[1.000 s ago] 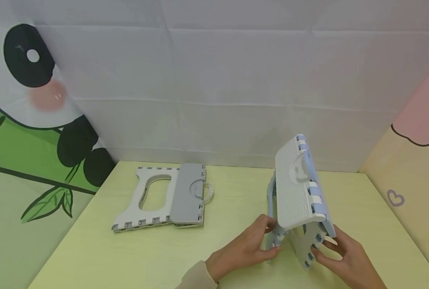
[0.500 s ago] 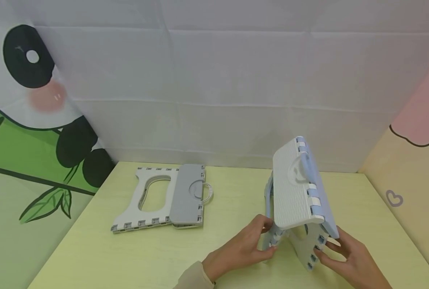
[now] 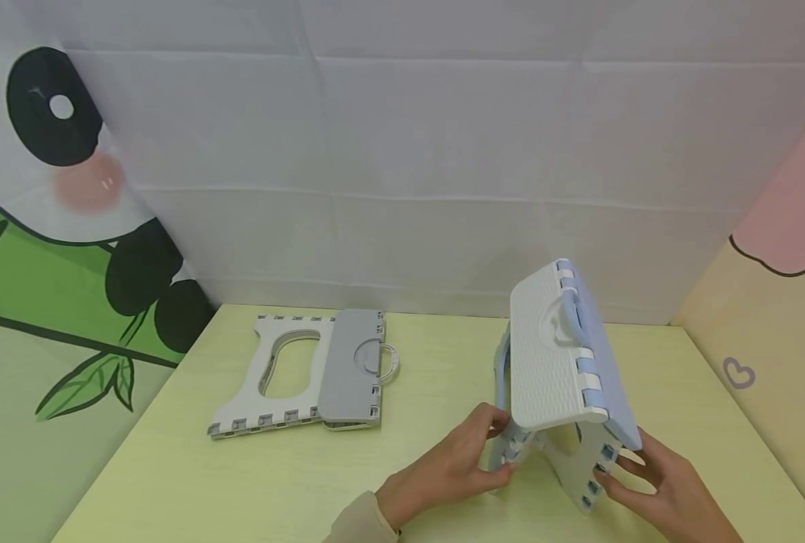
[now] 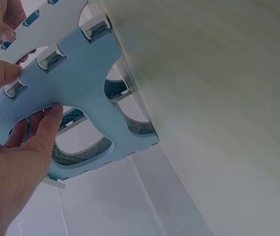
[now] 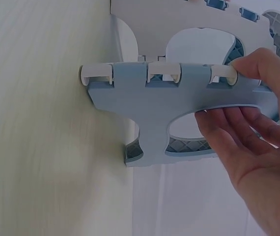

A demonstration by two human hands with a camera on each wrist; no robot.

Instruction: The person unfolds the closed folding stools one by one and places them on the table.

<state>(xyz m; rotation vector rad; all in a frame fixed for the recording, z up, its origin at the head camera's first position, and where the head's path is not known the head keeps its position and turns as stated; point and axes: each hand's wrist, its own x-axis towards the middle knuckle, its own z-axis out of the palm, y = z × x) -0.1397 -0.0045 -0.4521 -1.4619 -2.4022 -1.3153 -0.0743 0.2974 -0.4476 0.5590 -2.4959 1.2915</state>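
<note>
A blue and white folding step stool (image 3: 545,362) stands partly unfolded at the right of the table, its two top panels meeting at a raised ridge and its legs apart. My left hand (image 3: 453,467) grips the near edge of the left leg panel. In the left wrist view, the thumb and fingers pinch that blue panel (image 4: 81,69) at its oval cutout. The near edge of the right leg panel is in the grasp of my right hand (image 3: 667,483). Its fingers (image 5: 228,128) reach into the cutout in the right wrist view, with the thumb on the hinged edge.
A grey and white folding stool (image 3: 294,377) lies folded flat at the left of the pale yellow table (image 3: 294,490). A hanging white cloth (image 3: 402,188) closes off the back, and printed panels stand at both sides.
The stool's legs have spread a little wider and its top panels have opened slightly. My left hand has shifted slightly left, my right hand slightly right, both keeping their grip.
</note>
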